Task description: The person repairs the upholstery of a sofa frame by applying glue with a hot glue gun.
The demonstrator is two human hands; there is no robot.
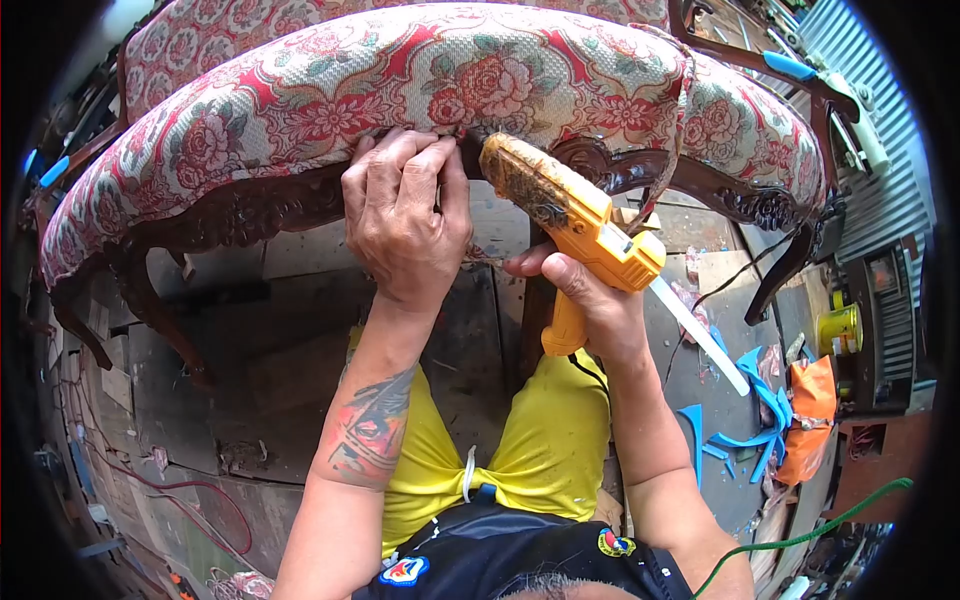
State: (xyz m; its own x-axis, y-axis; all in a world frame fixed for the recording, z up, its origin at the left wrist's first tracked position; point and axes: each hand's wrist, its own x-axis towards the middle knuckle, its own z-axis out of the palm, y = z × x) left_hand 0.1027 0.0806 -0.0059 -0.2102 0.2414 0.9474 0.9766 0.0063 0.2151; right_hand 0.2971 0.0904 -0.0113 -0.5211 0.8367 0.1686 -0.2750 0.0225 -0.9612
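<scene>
A sofa seat in floral fabric (490, 85) with a dark carved wooden frame (235, 212) spans the top of the view. My left hand (408, 215) presses against the lower edge of the fabric, its fingers bent and close together; whatever they may pinch is hidden. In my right hand (590, 300) is a yellow glue gun (570, 215), its dirty nozzle end pointing at the fabric edge just right of my left fingertips. A white glue stick (700, 335) sticks out of the gun's back. A braided trim cord (683, 110) hangs over the seat at the right.
Blue scraps (770, 410) and an orange packet (808, 420) lie on the wooden floor at the right, near a yellow can (840, 330). A green cord (820, 535) crosses the lower right. A red cable (205, 487) lies at the lower left.
</scene>
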